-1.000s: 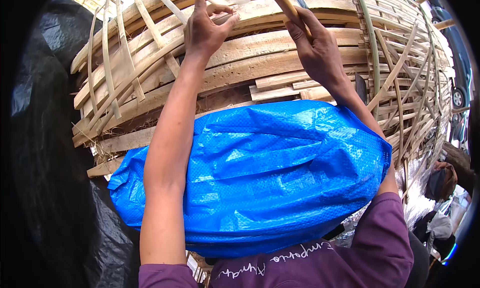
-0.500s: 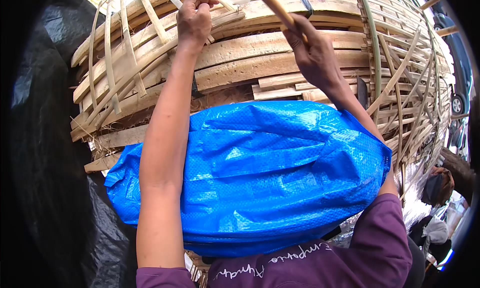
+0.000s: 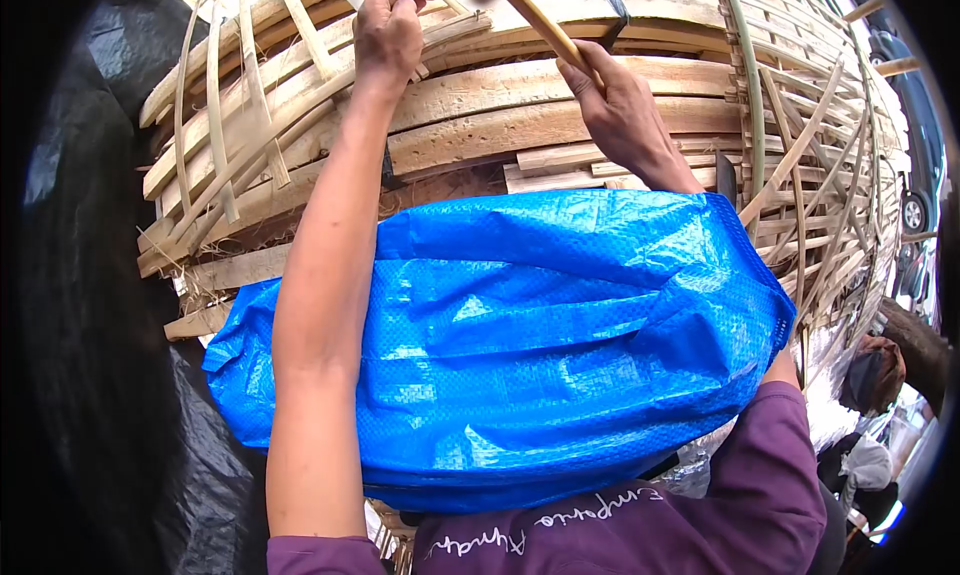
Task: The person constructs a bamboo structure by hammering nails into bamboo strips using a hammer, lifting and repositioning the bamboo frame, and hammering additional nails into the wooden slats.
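My right hand (image 3: 625, 105) is wrapped round the wooden handle of a hammer (image 3: 543, 23). Its dark head is blurred at the top edge of the view. To the left, my left hand (image 3: 390, 30) is closed with the fingers curled in, among thin bamboo strips (image 3: 305, 30); what it pinches, if anything, is hidden. A small nail-like point (image 3: 478, 13) stands at the end of a split bamboo piece between the two hands. Below lie stacked bamboo slats (image 3: 480, 105). A blue woven plastic sheet (image 3: 540, 345) covers my lap, under my left forearm and over part of my right.
Black plastic sheeting (image 3: 90, 305) hangs on the left. At the right is a lattice of bamboo strips (image 3: 810, 175), with a green bamboo pole (image 3: 745, 85) along its near side. A parked vehicle (image 3: 915, 205) stands beyond it. A dark strap (image 3: 612, 10) crosses the slats.
The hammer and my right hand have shifted slightly down, and the hammer head now shows at the top. The blue sheet's right edge now covers more of my right forearm. My left hand has barely moved.
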`<state>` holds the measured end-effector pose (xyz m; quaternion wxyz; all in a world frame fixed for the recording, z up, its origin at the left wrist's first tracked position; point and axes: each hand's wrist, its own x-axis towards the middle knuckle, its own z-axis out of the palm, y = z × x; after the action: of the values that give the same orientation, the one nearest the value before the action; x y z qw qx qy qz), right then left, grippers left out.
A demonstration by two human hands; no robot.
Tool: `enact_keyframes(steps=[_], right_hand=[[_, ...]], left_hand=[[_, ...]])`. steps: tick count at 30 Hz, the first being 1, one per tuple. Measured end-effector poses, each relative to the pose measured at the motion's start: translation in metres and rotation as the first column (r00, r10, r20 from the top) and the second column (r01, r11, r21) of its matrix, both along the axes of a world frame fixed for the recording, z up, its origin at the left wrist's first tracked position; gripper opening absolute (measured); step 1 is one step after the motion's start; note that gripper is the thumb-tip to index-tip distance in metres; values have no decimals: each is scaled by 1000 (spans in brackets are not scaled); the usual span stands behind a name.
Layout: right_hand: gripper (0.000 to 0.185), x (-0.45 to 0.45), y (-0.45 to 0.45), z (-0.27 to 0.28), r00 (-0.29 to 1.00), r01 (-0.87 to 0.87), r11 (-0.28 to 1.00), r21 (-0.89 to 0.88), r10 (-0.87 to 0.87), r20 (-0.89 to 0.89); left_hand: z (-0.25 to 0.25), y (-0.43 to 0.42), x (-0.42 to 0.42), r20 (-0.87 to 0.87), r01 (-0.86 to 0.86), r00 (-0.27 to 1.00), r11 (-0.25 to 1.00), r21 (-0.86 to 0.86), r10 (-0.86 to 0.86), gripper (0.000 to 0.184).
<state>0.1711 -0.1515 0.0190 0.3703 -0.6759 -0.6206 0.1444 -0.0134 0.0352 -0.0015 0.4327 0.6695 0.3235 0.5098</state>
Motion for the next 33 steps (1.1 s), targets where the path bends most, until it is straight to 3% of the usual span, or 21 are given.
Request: enact_keyframes(steps=[3,6,7,8,10,11,15,19,20,21,23,24,26,28,30,31,32,33], right_hand=[[27,-1,1,32,995,45,998,47,-41,-91],[23,8,7,61,1000,-10,966,258,14,-12],[24,1,6,54,995,-43,875,483,79,-54],[24,-1,1,44,996,-44,877,479,78,-53],[24,-1,-9,14,995,-41,992,121,51,-80],[25,3,-10,-7,998,-63,994,-93,63,3],[27,-1,-16,29,1000,-7,998,-55,6,-15],[20,-9,1,75,932,94,970,224,-7,-364],[19,-4,5,74,911,46,965,259,65,-406],[23,0,11,61,935,21,951,310,91,-343],[26,2,6,25,994,17,991,130,-2,-112],[26,6,4,14,992,-69,988,-136,83,99],[27,14,8,3,992,-32,999,-3,32,124],[27,11,7,27,999,31,999,-17,-30,33],[27,11,10,44,995,13,987,162,3,-95],[26,11,10,52,985,-10,973,231,49,-165],[25,10,5,62,965,-25,977,212,78,-249],[28,3,0,68,980,5,978,210,37,-196]], left_hand=[[-1,-1,-1,-6,4,1000,999,35,-4,32],[-3,5,-1,-13,26,1000,999,31,-25,32],[-5,4,-1,-13,24,1000,999,26,-24,32],[-7,3,1,65,32,997,999,16,-33,29],[-7,4,3,145,41,989,999,11,-42,26],[-8,6,3,152,44,987,999,15,-46,26],[1,-6,4,104,2,995,1000,18,-4,26],[-7,5,5,111,-8,994,1000,11,7,28],[-8,6,4,112,-1,994,1000,26,-2,28],[-9,7,2,112,4,994,999,41,-9,28],[-6,4,2,123,4,992,1000,15,-6,29],[-3,3,3,141,3,990,1000,-4,-2,29],[-1,-1,4,119,-8,993,1000,-12,10,29],[-2,-3,-1,88,-39,995,999,-32,42,28],[2,-1,2,32,-52,998,999,12,52,28],[0,-1,2,82,-43,996,999,17,41,26],[0,-1,2,83,-43,996,999,14,42,26],[0,-1,1,56,-41,998,999,16,40,26]])
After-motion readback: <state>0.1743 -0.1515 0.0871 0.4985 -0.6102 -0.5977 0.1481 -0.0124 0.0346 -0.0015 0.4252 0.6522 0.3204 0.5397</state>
